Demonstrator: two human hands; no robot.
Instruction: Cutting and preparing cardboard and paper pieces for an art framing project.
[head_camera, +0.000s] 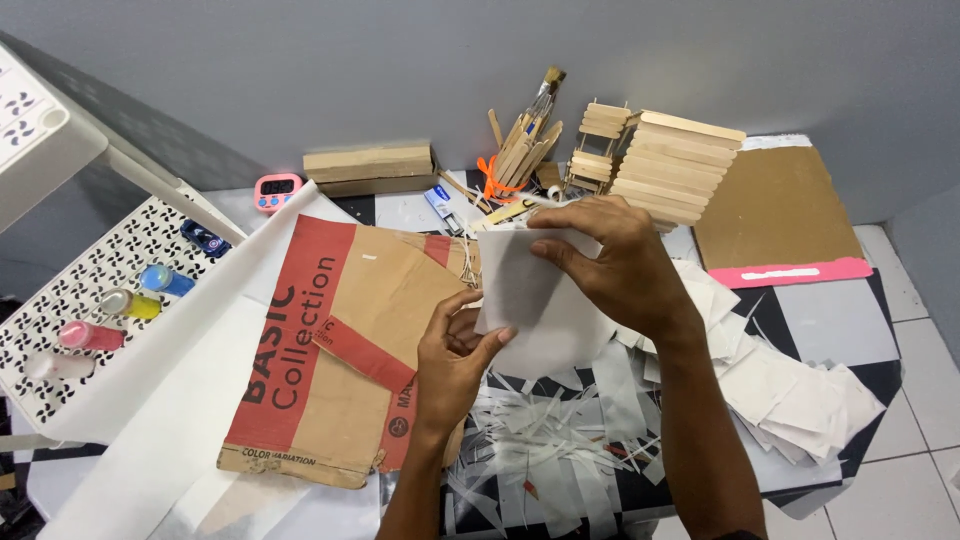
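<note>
Centrally, a white paper square (520, 285) is pinched above the cardboard sheet (340, 340) by left hand (455, 365) and right hand (610, 265) fingers — a skewed fold or tear is risked if the grip is shifted.

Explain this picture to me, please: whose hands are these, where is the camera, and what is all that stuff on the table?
There is no machine here. One camera sits on a person's head and looks down at their own two bare hands. Both hands hold a white paper sheet: the left hand pinches its lower edge, the right hand grips its top. Below lies a flattened cardboard piece with red bands, and to its right white paper strips and a pile of cut paper squares. Further back stand wooden stick models, loose sticks with a paintbrush, a pink timer and a brown board. At the left, a white perforated rack holds small paint bottles.
</note>
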